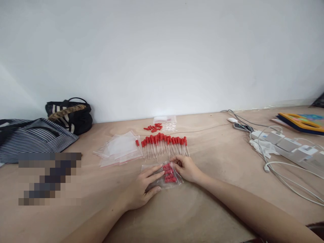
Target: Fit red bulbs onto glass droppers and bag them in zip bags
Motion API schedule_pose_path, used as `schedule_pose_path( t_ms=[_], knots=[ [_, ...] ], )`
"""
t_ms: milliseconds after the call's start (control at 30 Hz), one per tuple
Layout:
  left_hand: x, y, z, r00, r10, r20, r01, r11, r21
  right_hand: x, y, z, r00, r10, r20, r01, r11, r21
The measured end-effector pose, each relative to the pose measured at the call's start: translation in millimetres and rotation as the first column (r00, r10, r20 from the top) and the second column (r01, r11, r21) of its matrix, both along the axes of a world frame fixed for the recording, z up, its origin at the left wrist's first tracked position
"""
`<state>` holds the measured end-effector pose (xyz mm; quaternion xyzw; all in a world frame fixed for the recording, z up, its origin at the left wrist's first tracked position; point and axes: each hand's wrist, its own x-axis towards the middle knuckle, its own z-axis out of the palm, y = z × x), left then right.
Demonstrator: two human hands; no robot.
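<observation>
A clear zip bag (159, 184) with several red rubber bulbs (170, 175) in it lies flat on the table in front of me. My left hand (144, 189) rests on the bag's left part, fingers stretched out and apart. At the bag's upper right, my right hand (186, 167) has its fingers curled and pinched on the plastic. Just beyond the bag lies a row of clear droppers (162, 148) with red bulbs. Behind them are loose red bulbs (153, 128) and a bag of clear tubes (170, 126).
Flat zip bags (118, 148) are stacked to the left. A striped bag (37, 138) and a black bag (81, 118) stand at the far left. Chargers on a power strip (288, 145), cables and a yellow-framed board (301, 123) lie at the right. A blurred-out patch covers something at left.
</observation>
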<state>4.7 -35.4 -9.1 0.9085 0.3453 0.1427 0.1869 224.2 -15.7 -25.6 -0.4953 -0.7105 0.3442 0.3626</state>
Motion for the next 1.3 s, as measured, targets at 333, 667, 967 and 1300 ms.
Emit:
schedule_pose_path(
  t_ms=[333, 667, 967, 1300],
  knots=[
    [-5.5, -4.6, 17.3, 0.999, -0.014, -0.050, 0.010, 0.996, -0.089, 26.0, -6.4, 4.6, 0.998, -0.015, 0.069, 0.018, 0.999, -0.048],
    [0.5, -2.7, 8.1, 0.996, -0.080, -0.030, 0.079, 0.997, -0.009, 16.1, -12.5, 13.4, 0.974, 0.017, 0.228, -0.011, 1.000, -0.027],
    [2.3, -1.6, -0.8, 0.988, -0.144, 0.060, 0.138, 0.986, 0.098, 11.0, 0.2, 5.1, 0.997, 0.022, 0.069, -0.007, 0.978, -0.211],
    [23.3, 19.4, 18.8, 0.976, 0.141, 0.163, -0.147, 0.989, 0.025, -3.2, 8.4, -4.4, 0.975, 0.008, -0.224, -0.048, 0.983, -0.176]
  ],
)
